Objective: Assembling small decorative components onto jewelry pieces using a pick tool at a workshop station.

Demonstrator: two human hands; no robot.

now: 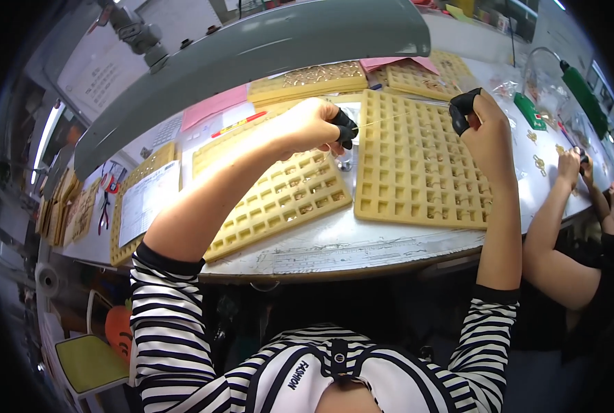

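In the head view, a bare left hand (pixel 310 129) with black rubbery covers on its fingertips is pinching one end of a thin, gold-coloured strand (pixel 377 123), and the bare right hand (pixel 489 138), its tips covered likewise, is curling thumb and forefinger together at the other end. The strand is stretching straight through the air above a yellow, matte, grid-like tray (pixel 422 214) of square pockets, many showing small shiny metal pieces. A second yellow pocketed tray (pixel 248 237) is lying at a slant beneath the left forearm, which is hiding much of it. A smooth grey, long curved lamp hood (pixel 252 65) is spanning the far side, and flat pink paper sheets (pixel 214 107) are lying below it, near a slim red-and-yellow pen (pixel 238 124). The white worktop (pixel 320 249) is showing scuffed, worn paint along its near edge. At the right, another person's hand (pixel 568 167) is working near looped gold-coloured pieces (pixel 539 164), but the dark rim is making what it holds hard to make out. The strand is fading toward the right fingertips, so its exact end is not showing, and the left palm is facing away.
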